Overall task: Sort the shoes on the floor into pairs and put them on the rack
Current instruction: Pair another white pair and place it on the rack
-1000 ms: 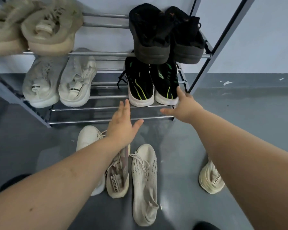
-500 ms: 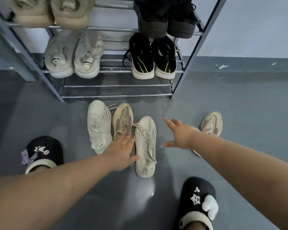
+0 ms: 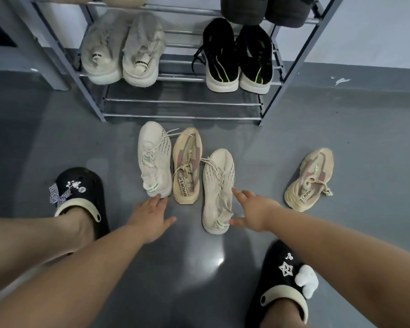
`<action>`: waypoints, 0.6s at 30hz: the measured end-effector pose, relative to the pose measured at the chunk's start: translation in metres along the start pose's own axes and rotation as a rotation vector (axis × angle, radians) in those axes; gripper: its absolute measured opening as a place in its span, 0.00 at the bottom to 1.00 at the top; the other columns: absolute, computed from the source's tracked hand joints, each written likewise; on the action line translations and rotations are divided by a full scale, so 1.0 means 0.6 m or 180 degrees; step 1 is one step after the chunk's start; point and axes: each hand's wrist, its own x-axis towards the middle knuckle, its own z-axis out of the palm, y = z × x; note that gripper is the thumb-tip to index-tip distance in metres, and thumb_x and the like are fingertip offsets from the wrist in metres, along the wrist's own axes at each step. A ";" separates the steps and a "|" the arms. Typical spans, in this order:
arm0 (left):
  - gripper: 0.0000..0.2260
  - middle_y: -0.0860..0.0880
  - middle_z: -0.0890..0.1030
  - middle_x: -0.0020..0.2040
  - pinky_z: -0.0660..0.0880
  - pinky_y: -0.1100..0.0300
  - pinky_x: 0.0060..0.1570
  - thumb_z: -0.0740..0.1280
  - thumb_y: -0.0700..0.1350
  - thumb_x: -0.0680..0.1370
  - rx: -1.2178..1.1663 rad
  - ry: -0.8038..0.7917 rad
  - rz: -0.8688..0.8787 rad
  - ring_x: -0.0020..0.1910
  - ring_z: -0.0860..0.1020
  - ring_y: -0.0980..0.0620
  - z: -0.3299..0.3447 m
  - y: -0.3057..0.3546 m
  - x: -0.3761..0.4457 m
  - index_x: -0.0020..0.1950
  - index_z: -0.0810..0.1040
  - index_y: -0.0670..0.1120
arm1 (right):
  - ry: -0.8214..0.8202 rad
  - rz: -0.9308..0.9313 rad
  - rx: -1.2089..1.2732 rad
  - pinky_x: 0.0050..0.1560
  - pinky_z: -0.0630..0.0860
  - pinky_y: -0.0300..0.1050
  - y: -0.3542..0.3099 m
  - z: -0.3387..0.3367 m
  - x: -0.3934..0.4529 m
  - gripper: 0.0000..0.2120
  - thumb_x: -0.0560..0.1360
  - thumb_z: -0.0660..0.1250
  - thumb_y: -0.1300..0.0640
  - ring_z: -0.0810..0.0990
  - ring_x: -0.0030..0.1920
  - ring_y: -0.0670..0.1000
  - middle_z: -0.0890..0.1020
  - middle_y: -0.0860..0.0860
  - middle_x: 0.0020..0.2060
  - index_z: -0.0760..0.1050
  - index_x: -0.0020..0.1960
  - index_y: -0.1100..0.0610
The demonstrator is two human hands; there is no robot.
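1. In front of the rack, four shoes lie on the floor, long axes running toward it, toes pointing at it.
2. The left hand, fingers spread, touches the heel of the white shoe.
3. The right hand, thumb and forefinger spread, brackets the heel of the second white shoe.
4. One beige shoe lies between the white ones; its mate lies well apart, tilted.

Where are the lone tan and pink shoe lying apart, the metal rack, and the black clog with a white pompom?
Tan and pink knit shoe (image 3: pixel 311 178): head view, its upper.
Grey metal rack (image 3: pixel 182 103): head view, lowest rail.
Black clog with white pompom (image 3: pixel 279 278): head view, its toe.
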 end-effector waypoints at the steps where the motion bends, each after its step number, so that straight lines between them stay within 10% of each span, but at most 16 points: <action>1: 0.31 0.45 0.52 0.78 0.53 0.53 0.74 0.53 0.59 0.80 -0.0171 0.0101 -0.0058 0.76 0.54 0.46 -0.004 -0.005 0.005 0.78 0.50 0.44 | 0.0023 -0.0015 0.0033 0.66 0.67 0.54 -0.011 -0.011 0.011 0.44 0.75 0.59 0.36 0.65 0.71 0.60 0.54 0.54 0.77 0.37 0.78 0.52; 9: 0.26 0.41 0.66 0.70 0.62 0.51 0.67 0.60 0.53 0.79 -0.1716 0.1108 -0.0985 0.69 0.65 0.41 -0.038 -0.046 0.058 0.74 0.62 0.43 | 0.0184 -0.0299 0.0614 0.71 0.60 0.51 -0.139 -0.095 0.109 0.41 0.77 0.59 0.40 0.59 0.75 0.57 0.54 0.57 0.77 0.39 0.78 0.54; 13: 0.29 0.40 0.66 0.72 0.64 0.50 0.66 0.61 0.57 0.78 -0.3155 0.0799 -0.1656 0.70 0.66 0.41 -0.029 -0.074 0.095 0.74 0.61 0.42 | 0.0001 -0.0388 0.0969 0.75 0.50 0.49 -0.205 -0.101 0.159 0.35 0.79 0.58 0.44 0.56 0.76 0.57 0.56 0.58 0.76 0.49 0.77 0.60; 18: 0.29 0.42 0.72 0.68 0.68 0.50 0.65 0.59 0.60 0.77 -0.4059 0.0426 -0.1902 0.65 0.72 0.42 -0.015 -0.087 0.134 0.73 0.65 0.44 | -0.0238 -0.0331 0.1204 0.70 0.63 0.49 -0.246 -0.079 0.213 0.38 0.77 0.61 0.44 0.64 0.72 0.59 0.62 0.58 0.74 0.48 0.77 0.62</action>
